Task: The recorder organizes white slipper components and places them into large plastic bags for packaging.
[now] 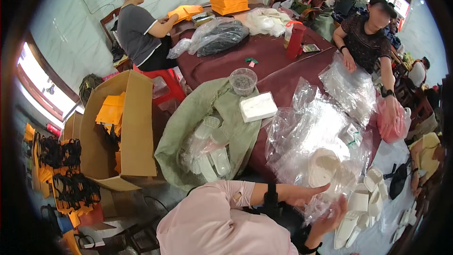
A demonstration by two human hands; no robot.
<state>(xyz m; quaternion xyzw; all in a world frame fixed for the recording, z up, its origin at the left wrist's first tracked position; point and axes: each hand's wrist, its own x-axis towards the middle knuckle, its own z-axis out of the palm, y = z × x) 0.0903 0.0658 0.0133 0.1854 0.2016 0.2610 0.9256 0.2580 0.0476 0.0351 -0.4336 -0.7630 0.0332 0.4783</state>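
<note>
My left hand [304, 195], thumb stretched out, is closed on a crumpled clear plastic bag [317, 208]. From the other side my right hand [331, 216] grips the same bag, its fingers curled; what the bag holds, if anything, I cannot make out. Just beyond my hands sits a round cream-coloured thing [323, 166], partly under clear film. Several white slippers [357, 202] lie close to the right of my right hand. A spread pile of clear plastic bags [311, 130] covers the table in front of me.
A green sack [174, 137] with packed slippers stands left of the bags, by a white box [258, 107] and clear tub [243, 81]. A cardboard box [139, 132] holds orange pieces. One person [137, 28] handles orange sheets; another [365, 38] reaches toward a pink bag [392, 122].
</note>
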